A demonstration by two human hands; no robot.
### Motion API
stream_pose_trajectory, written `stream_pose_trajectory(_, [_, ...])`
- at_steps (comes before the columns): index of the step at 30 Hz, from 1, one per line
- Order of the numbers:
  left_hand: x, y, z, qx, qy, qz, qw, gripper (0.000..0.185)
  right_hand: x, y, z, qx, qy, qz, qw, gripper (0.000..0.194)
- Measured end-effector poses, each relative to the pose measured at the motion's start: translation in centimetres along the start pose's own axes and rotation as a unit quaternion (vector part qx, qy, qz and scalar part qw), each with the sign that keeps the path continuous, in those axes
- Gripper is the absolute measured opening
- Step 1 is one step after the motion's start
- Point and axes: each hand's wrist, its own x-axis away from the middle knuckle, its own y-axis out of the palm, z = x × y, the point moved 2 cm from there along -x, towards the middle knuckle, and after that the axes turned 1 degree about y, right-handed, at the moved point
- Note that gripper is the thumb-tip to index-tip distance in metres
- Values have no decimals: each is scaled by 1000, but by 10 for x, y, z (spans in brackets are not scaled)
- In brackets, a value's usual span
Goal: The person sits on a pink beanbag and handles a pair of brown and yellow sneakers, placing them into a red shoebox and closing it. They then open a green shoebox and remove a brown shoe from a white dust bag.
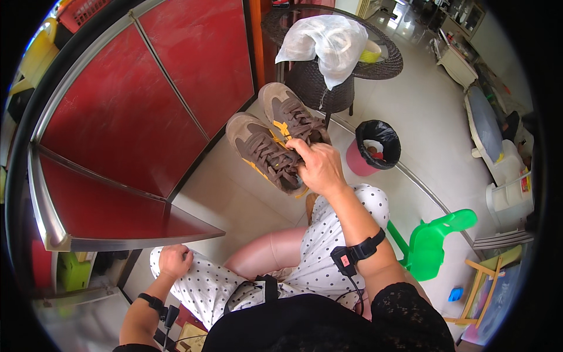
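A pair of brown lace-up sneakers with yellow stripes and tan suede toes hangs in front of me above the tiled floor. My right hand (319,166) grips both near their heel ends, thumb and fingers pinching them side by side. One sneaker (266,154) is on the left; the other sneaker (292,110) lies a little higher on the right, its heel partly hidden by my hand. My left hand (174,261) rests loosely curled on my left knee, over white dotted trousers (211,281), and nothing shows in it.
Red cabinet panels (118,114) with metal edging stand at left. A round wicker table (387,66) holds a white plastic bag (327,42). To the right are a pink bin (357,158) with a black liner, a green plastic chair (426,251) and a small wooden frame (481,290).
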Motion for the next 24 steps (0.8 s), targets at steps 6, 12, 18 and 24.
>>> stream_pose_trajectory(6, [0, 0, 1, -25, 19, 8, 999, 23, 0, 17, 1, -7, 96, -62, 993, 47])
stream_pose_trajectory(12, [8, 8, -6, -19, -123, -93, 988, 32, -12, 74, -3, -20, 148, -226, 962, 35])
stream_pose_trajectory(18, [22, 25, -5, 51, -214, -108, 970, 34, -16, 127, 24, -132, 204, -311, 919, 43])
stream_pose_trajectory(24, [11, 24, -20, 97, -267, -149, 947, 33, -13, 180, 71, -83, 274, -329, 900, 39])
